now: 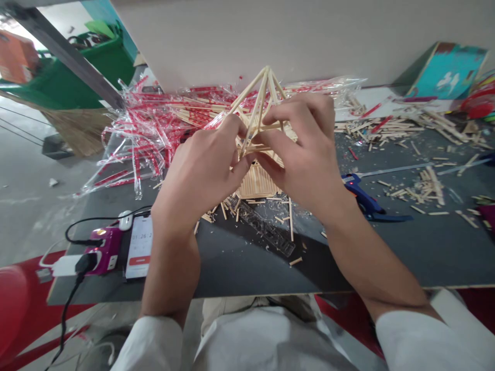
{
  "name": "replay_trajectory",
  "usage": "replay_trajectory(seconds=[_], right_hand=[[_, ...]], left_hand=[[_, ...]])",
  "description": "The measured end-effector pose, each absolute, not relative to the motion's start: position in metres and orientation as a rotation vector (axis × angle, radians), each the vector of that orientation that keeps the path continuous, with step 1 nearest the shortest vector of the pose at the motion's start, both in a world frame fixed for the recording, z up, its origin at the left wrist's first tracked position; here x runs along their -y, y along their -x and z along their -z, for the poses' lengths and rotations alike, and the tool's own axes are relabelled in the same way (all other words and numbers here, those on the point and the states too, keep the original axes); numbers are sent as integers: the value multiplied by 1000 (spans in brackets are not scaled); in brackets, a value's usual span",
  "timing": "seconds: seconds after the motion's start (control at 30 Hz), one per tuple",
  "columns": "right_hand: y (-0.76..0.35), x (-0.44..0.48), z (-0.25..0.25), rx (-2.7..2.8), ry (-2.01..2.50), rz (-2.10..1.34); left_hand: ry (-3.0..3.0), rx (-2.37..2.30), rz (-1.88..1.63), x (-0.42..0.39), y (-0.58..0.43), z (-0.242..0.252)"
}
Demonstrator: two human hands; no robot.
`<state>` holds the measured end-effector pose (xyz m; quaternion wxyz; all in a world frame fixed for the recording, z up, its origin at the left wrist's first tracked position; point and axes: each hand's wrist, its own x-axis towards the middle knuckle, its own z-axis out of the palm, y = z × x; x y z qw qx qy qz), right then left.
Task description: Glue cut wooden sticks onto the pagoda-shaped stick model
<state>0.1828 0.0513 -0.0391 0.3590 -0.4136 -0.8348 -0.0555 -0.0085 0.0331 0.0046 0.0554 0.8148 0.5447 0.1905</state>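
A model built of thin wooden sticks (257, 185) stands on the dark table, with a flat slatted base and a pointed frame on top. My left hand (207, 172) is closed at the frame's lower left corner, thumb and fingers pinching a stick there. From the right, my right hand (303, 141) reaches into the frame, its fingers closed around a stick that crosses between the slanted legs. The exact contact points are partly hidden behind my fingers. Below the model lie short stick offcuts (224, 210) and a clear plastic ruler (266, 232).
A blue glue gun (363, 198) lies right of my right forearm. Torn red-and-clear wrappers (143, 134) heap at the left, and loose sticks (386, 133) scatter at the right. A phone (139, 247) and a purple power adapter (104, 250) with cables sit front left. A pale wall rises behind.
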Motion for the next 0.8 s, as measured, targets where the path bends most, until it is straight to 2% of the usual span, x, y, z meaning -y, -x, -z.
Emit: replay_trajectory(seconds=[0.17,0.4,0.8], right_hand=[[-199,-50,28,2172,1014,208],[-224,-56,20,2245,1008,0],[-214,-60,32,1935,1076,-245]], left_hand=[[-2458,-1651,-562,-33,9,-4],[-2502,-1681,-815,-26,3,-7],[-2706,-1703,-592,-28,-17,4]])
